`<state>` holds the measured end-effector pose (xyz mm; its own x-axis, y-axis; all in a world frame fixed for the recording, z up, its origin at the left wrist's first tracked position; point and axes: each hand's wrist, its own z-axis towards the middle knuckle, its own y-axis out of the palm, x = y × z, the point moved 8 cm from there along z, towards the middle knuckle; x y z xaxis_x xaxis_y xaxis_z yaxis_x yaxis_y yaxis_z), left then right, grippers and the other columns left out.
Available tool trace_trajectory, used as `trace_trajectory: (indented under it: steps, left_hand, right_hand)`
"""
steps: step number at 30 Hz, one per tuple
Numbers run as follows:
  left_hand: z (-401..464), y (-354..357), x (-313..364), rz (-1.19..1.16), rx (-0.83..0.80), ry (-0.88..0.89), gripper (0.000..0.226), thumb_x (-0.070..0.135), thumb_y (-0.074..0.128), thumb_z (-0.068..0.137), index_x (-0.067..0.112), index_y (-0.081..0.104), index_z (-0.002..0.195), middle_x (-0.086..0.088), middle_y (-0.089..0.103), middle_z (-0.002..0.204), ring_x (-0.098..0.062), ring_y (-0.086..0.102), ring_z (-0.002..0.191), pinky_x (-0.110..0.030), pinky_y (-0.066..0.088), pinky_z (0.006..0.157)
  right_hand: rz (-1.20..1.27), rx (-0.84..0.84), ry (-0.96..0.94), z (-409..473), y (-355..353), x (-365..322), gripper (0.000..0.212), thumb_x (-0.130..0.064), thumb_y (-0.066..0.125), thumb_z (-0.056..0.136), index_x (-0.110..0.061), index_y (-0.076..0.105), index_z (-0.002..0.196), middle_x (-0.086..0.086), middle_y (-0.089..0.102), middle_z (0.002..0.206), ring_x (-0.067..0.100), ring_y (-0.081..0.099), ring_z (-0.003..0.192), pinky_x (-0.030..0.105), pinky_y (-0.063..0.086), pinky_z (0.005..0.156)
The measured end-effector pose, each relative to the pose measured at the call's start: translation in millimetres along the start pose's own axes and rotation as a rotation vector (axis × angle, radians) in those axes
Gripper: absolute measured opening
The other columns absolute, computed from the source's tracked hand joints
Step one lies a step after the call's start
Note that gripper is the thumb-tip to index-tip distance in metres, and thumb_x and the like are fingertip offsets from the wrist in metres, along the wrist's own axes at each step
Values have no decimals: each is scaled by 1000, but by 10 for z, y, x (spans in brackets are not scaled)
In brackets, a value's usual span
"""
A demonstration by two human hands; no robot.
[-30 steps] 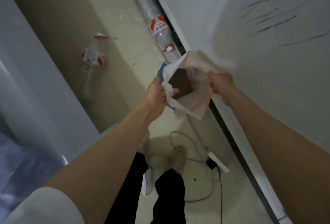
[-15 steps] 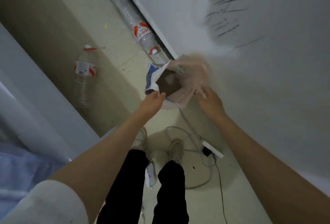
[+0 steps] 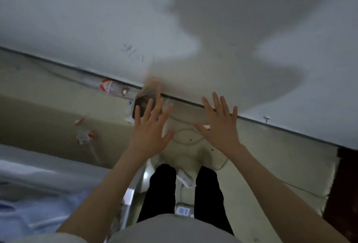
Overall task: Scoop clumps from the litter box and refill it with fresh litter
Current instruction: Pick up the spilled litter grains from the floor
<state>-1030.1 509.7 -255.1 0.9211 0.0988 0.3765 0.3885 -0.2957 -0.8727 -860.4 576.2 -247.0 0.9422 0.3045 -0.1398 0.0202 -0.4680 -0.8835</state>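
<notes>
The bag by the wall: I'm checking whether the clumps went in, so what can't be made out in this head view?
- Bag: blurred, and the spread fingers of the left hand cover its lower part; contents unreadable.
- Whether the bag rests on the floor: motion blur hides it.
- Litter box and scoop: not in the frame.
- Bottle label: too blurred to read.
- Right hand: empty, fingers spread.

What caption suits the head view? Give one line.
Both hands, left hand and right hand, spread open above the bag by the wall.

Red-and-white bottle label (image 3: 106, 86) blurred, wall scribbles (image 3: 133, 54) illegible, no readable text
</notes>
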Motion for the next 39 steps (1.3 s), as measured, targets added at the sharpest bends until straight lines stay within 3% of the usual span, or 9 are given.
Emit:
trace_trajectory:
  steps: [2, 4, 11, 16, 22, 27, 30, 35, 39]
  left_hand:
    - [-96, -106, 372, 83, -21, 104, 67, 56, 33, 84, 27, 26, 144, -7, 27, 153, -31, 20, 141, -62, 18, 109]
    - [-159, -206, 749, 140, -41, 182, 66, 56, 33, 85, 27, 27, 144, -8, 28, 153, -35, 24, 140, -63, 21, 108]
    - [-158, -315, 2498, 275, -20, 414, 70, 60, 23, 85, 31, 14, 148, -2, 11, 157, -29, 4, 145, -58, 2, 112]
    - [-487, 231, 4071, 284, -54, 597, 73, 65, 13, 83, 34, 5, 148, 2, 1, 158, -23, -9, 144, -53, -9, 112]
    - [-1237, 1222, 6009, 278, -194, 917, 74, 66, 11, 81, 34, 7, 148, 4, 1, 158, -18, -14, 142, -49, -14, 110]
    - [-2018, 1879, 7180, 339, -309, 1220, 73, 66, 11, 83, 34, 8, 148, 4, 5, 158, -25, -6, 145, -51, -11, 111]
    - [-2497, 2280, 7679, 400, -399, 1373, 76, 67, 6, 78, 36, 5, 147, 8, 2, 157, -22, -8, 145, -50, -13, 112]
    - [-3154, 2948, 8311, 509, -544, 1587, 82, 69, 1, 71, 38, 1, 147, 19, -15, 150, -14, -19, 141, -50, -11, 113]
    - [-3857, 3585, 8897, 602, -602, 1801, 83, 71, 0, 70, 39, -3, 146, 16, -16, 150, -12, -23, 138, -51, -11, 113]
  right_hand:
    - [4, 30, 54, -317, -218, 271, 95, -75, 3, 68, -29, -2, 151, 2, -14, 158, 26, -12, 146, 55, -8, 113]
    - [46, 94, 124, -652, -397, 596, 89, -74, 14, 75, -31, -4, 150, 2, -15, 158, 25, -14, 145, 56, -8, 113]
    - [274, 309, 386, -1931, -635, 1871, 87, -77, 8, 72, -35, -21, 142, -4, -21, 156, 20, -20, 144, 56, -9, 112]
    - [377, 352, 582, -3251, -361, 3011, 89, -84, 6, 70, -36, -28, 136, -9, -34, 145, 18, -23, 143, 53, -16, 111]
    - [464, 371, 953, -5065, 262, 4180, 84, -76, 2, 72, -35, -22, 142, -4, -21, 156, 11, -31, 135, 53, -16, 111]
    - [532, 460, 1272, -6282, 718, 4524, 82, -75, 10, 78, -35, -10, 147, -3, -12, 158, 17, -22, 142, 52, -13, 111]
    - [619, 501, 1449, -6919, 1059, 4539, 84, -79, -4, 72, -37, -18, 143, -4, -11, 159, 16, -21, 142, 53, -10, 113]
    - [690, 581, 1740, -7922, 1575, 4512, 89, -78, -2, 79, -27, 17, 150, 4, 19, 157, 28, 11, 146, 60, 9, 112]
    - [708, 615, 1968, -8722, 1987, 4519, 88, -77, 10, 78, -27, 16, 150, 2, 13, 158, 26, 6, 147, 56, 4, 113]
